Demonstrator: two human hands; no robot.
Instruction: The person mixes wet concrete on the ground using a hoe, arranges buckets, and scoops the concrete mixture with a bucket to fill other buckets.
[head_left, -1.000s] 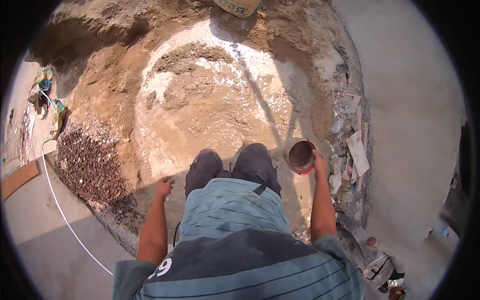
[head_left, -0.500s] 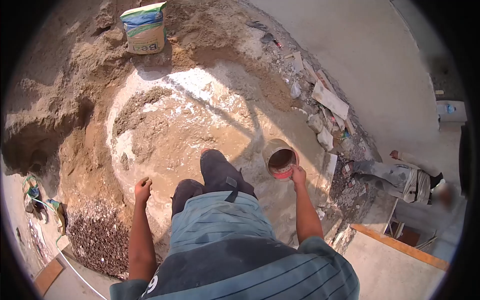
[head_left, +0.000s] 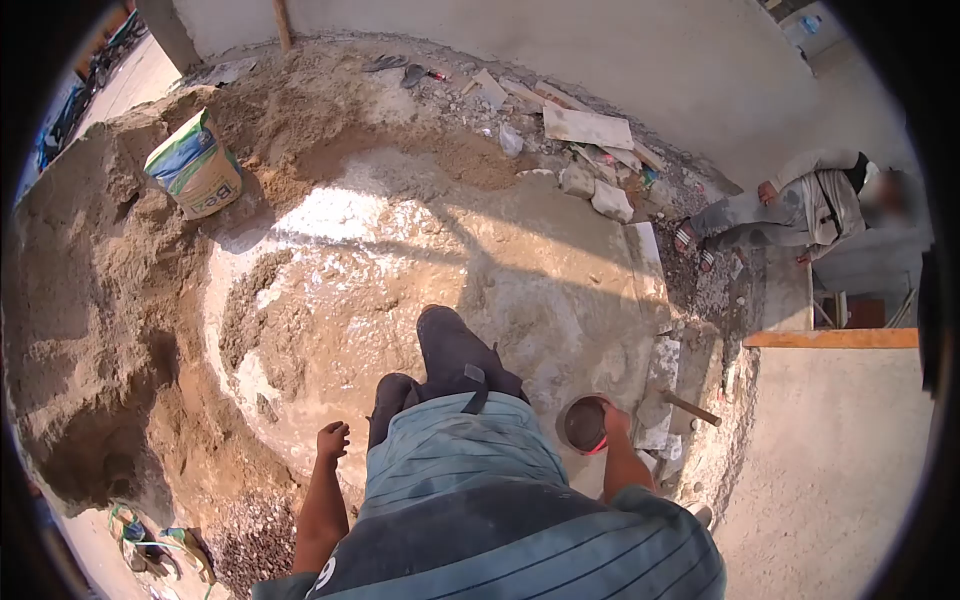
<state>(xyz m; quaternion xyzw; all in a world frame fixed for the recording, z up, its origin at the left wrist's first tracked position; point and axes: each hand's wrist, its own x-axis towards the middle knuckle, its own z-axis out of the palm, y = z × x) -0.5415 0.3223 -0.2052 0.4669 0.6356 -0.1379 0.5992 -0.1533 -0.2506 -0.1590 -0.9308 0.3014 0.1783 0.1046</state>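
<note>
My right hand (head_left: pixel 617 422) grips the rim of a bucket (head_left: pixel 581 428) with a reddish edge. The bucket hangs low beside my right leg, its dark mouth facing up at me; I cannot make out any contents. On the other side, my left hand (head_left: pixel 333 440) hangs with its fingers curled, nothing seen in it. I stand in a wide patch of wet grey-brown mortar mix (head_left: pixel 350 340), shiny and partly sunlit, with whitish powder along its left and far edges.
A cement bag (head_left: pixel 198 170) leans on the sand pile (head_left: pixel 80 300). Broken boards (head_left: pixel 588 127) and stone chunks (head_left: pixel 611 202) lie at the far right. A wooden handle (head_left: pixel 692 408) sticks out near the bucket. Another person (head_left: pixel 800 210) is at the right. Gravel (head_left: pixel 252 540) lies lower left.
My right hand has brought the bucket down and closer to my leg, and it no longer tips out over the mix. The view has turned, shifting the bag leftward.
</note>
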